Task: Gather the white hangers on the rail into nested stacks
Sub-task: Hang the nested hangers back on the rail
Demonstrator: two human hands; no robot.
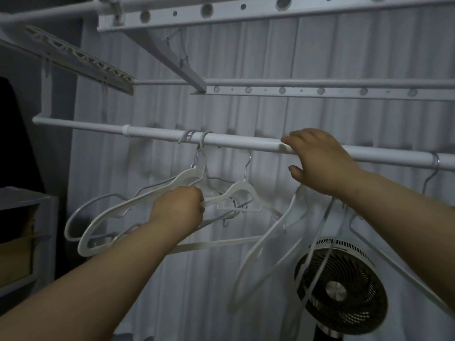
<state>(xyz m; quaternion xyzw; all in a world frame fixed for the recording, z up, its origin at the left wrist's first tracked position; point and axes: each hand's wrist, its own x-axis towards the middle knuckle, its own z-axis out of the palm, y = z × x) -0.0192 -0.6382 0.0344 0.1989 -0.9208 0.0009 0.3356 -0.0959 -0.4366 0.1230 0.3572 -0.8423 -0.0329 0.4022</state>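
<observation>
White plastic shoulders are clenched in the left hand point(176, 207), whose fingers curl tight round the near arms of a bunch of hangers point(110, 217). The bunch fans out to the left and downward from the fist, its shoulders lying one behind another, and several grey metal hooks point(197, 141) from it loop over the rail point(234, 141) just above. A smaller hanger point(238, 190) sits just right of the fist; its wire hook reaches up to the underside of the rail, and whether it catches there cannot be told.

Further right, the right hand point(320, 161) grasps the rail itself, fingers bent over the top and thumb stretched beneath. Below that wrist dangle more white hangers point(266, 242), tilted and smeared with blur, so their hooks are not clear. Near the right edge one more wire hook point(435, 159) rides on the rail, well apart from the rest.

Behind everything hangs a pale pleated curtain point(246, 57). Perforated white bars point(270, 11) cross overhead. A round fan point(342, 286) stands low on the right, and a shelf unit point(24, 205) sits at the left edge.
</observation>
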